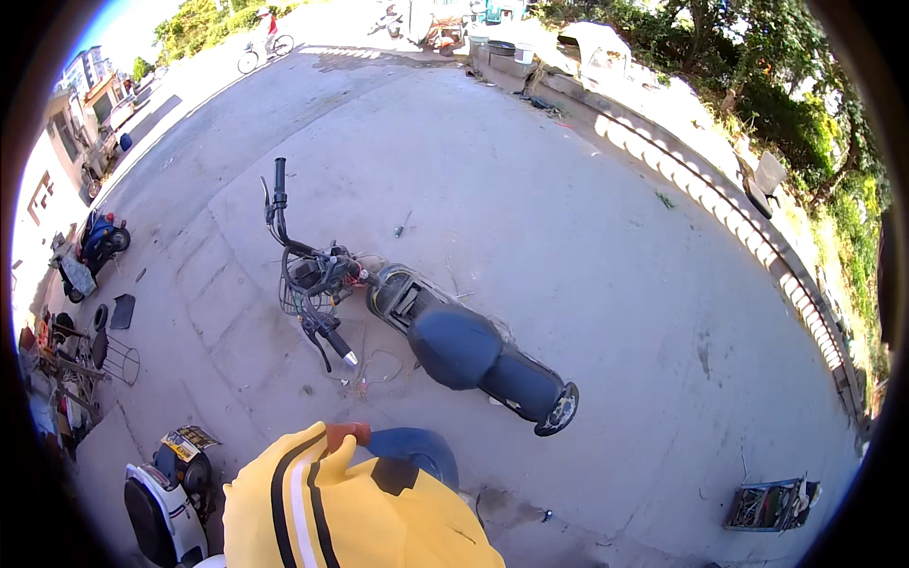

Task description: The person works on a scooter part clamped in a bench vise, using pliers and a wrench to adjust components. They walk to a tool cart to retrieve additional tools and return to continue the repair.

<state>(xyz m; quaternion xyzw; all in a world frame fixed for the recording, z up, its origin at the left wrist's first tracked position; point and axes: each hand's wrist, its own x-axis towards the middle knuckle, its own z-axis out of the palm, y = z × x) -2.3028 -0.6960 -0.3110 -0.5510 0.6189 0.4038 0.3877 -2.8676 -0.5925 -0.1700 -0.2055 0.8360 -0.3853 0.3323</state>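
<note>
My left hand (350,434) sticks out of a yellow striped sleeve (294,492) at the lower middle, beside my bent knee in blue jeans (417,448). Its fingers are mostly hidden, and whether they hold anything does not show. My right hand is out of sight. In front of me stands a partly stripped electric scooter (454,346) with a dark seat. Its handlebar (280,194) turns to the left, and bare wiring (355,275) shows below the bar. A wire basket (295,295) hangs at its front. Loose cable (379,367) lies on the ground beside it.
A tray of tools (772,505) sits at the lower right. A white scooter (163,516) stands close at the lower left, with a blue one (98,241) beyond. Clutter (71,364) lines the left edge. A low kerb wall (720,208) curves along the right. Far off, someone cycles (266,40).
</note>
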